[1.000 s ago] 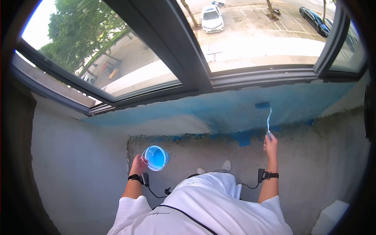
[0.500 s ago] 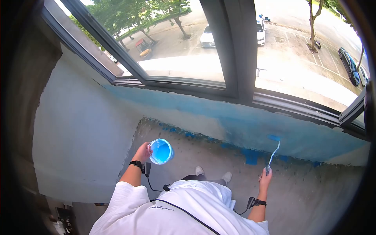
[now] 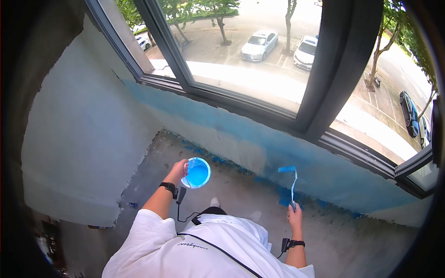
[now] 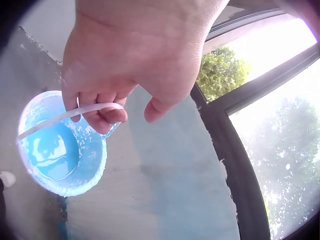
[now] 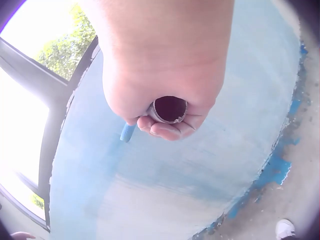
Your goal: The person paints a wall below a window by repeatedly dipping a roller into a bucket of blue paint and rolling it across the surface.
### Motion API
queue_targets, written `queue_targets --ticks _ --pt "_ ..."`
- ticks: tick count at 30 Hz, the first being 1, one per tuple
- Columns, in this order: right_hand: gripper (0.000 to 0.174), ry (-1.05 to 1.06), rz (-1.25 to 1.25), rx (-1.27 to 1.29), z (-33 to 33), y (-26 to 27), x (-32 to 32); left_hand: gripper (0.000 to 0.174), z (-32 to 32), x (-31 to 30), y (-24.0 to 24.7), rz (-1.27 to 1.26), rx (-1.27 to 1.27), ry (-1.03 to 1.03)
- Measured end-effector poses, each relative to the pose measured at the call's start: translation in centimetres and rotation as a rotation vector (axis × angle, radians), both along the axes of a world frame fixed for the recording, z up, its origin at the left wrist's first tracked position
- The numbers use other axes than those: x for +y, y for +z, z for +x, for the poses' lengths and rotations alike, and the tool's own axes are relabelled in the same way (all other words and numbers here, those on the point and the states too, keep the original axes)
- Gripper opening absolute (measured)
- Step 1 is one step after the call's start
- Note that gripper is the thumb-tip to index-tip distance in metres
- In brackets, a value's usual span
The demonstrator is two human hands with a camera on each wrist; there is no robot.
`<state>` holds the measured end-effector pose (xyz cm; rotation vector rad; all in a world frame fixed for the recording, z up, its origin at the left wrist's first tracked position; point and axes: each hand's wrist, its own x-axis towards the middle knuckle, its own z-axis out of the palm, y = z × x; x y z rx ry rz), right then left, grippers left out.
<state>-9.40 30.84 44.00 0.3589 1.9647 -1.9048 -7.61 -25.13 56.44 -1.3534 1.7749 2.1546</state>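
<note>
A person in 1 white shirt [image 3: 208, 245] has 2 hands up, with 1 black strap on each wrist. The left hand [image 3: 177, 172] has its fingers bent round the thin white handle [image 4: 65, 118] of 1 bucket [image 4: 95, 150], and its thumb sticks out to the side. The bucket hangs by that hand, above the floor. Bright blue paint [image 4: 52, 150] sits inside it, and its rim is messy with paint. The right hand [image 3: 295, 217] is wrapped tight round the grip of 1 paint roller [image 3: 287, 169], and the hollow end of the grip pokes out near the palm. The bucket and the roller are well apart, with grey floor [image 3: 241, 197] and wall between them. I can see 1 white shoe [image 3: 214, 202] clearly down there. The roller's blue head is at the low wall [image 3: 320, 162], but I cannot tell if it touches. The wall is part blue and part grey, and its bottom edge is rough with blue spots. Above the wall is a dark window frame [image 3: 320, 106]. Far outside, 2 pale cars [image 3: 259, 46] stand near trees [image 3: 222, 25].
</note>
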Motion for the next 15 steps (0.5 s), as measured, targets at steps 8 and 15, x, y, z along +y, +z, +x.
queue_targets --ticks 8,15 --pt "0.023 0.344 0.415 0.169 -0.1 6.3 -7.1 0.020 -3.4 -3.4 -1.0 0.159 0.035 -0.202" --pt "0.031 0.454 0.586 0.275 0.4 12.1 -20.3 0.023 -8.1 -7.1 -2.1 0.076 0.002 -0.518"
